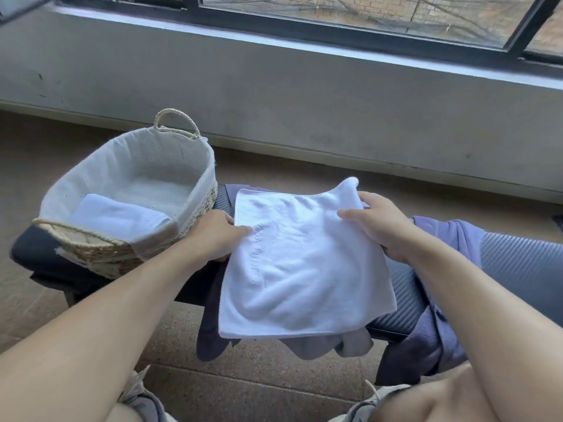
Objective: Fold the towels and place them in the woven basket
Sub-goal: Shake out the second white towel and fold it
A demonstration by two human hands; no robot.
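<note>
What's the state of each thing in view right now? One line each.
White towel: spread flat on the bench, not yet fully folded, held at both side edges.
Left hand: grips the towel's left edge.
Right hand: grips the towel's right edge.
Woven basket: upright on the bench, open top, cloth lined.
Folded towel: lying inside the basket.
Purple towels: unfolded, draped over the bench.

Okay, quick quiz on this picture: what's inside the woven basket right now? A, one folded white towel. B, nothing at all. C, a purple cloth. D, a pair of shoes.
A: a single folded white towel lies on the lined bottom of the woven basket, at its near end.
</note>
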